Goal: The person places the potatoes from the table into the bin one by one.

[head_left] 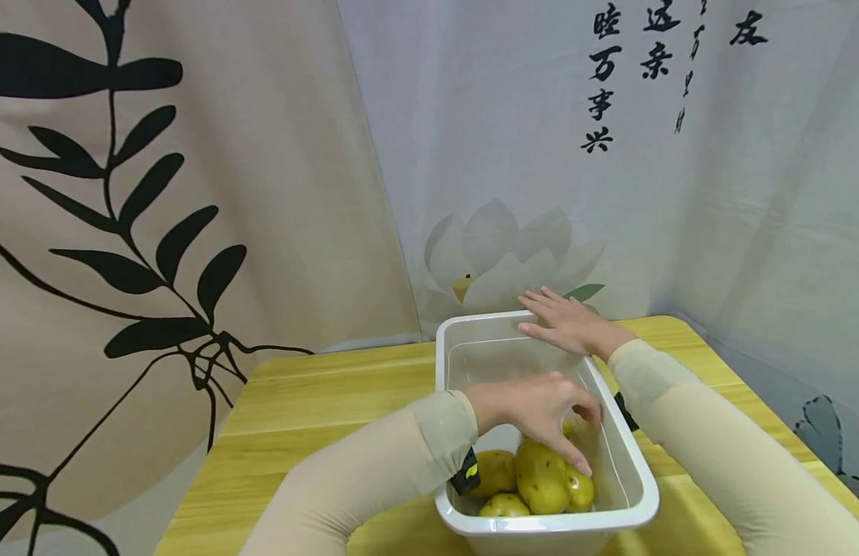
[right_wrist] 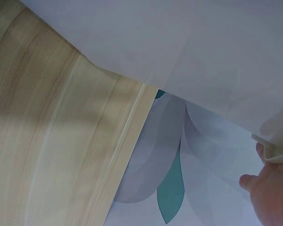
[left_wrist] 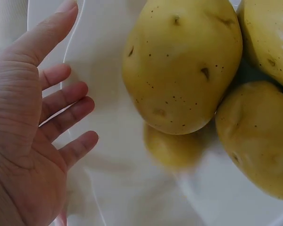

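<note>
A white plastic bin stands on the table with several yellow potatoes gathered at its near end. My left hand reaches down inside it, just over the potatoes, thumb and fingers spread apart. In the left wrist view the left hand holds nothing, and a gap separates it from the large speckled potato. At the bin's far right corner my right hand rests on the rim with fingers extended. The right wrist view shows only part of the right hand by the rim, beside the bin's outer wall.
The bin sits on a yellow wood-grain table, towards its right side. Behind the table's back edge hangs a pale curtain printed with dark leaves, a lotus and characters. A black wrist strap shows at the left sleeve.
</note>
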Demonstrator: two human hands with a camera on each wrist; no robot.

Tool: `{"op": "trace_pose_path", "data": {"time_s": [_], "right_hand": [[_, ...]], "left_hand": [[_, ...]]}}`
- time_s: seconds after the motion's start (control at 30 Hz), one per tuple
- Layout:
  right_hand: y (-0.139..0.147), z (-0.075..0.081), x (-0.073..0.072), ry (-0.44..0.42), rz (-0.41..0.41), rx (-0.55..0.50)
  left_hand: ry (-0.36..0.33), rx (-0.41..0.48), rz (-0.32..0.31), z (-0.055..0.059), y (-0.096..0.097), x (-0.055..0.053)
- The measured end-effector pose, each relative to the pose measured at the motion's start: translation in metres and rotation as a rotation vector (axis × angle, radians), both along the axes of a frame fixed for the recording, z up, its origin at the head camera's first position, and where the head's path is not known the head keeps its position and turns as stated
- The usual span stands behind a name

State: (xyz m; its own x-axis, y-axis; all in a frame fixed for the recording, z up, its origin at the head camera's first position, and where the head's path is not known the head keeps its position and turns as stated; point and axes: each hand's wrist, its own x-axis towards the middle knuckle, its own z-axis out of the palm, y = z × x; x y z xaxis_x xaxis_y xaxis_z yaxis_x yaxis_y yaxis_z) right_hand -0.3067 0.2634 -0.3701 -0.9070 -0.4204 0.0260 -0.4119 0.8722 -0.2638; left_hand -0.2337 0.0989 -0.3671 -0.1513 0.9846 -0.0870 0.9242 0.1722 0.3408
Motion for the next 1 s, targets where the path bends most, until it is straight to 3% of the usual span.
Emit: {"op": "trace_pose_path", "data": {"time_s": [1.0], "right_hand": [[-0.0022, -0.0013, -0.0013, 0.008, 0.008, -0.001]], "left_hand": [[0.057, 0.019, 0.019, 0.0025, -0.0036, -0.0038]]}}
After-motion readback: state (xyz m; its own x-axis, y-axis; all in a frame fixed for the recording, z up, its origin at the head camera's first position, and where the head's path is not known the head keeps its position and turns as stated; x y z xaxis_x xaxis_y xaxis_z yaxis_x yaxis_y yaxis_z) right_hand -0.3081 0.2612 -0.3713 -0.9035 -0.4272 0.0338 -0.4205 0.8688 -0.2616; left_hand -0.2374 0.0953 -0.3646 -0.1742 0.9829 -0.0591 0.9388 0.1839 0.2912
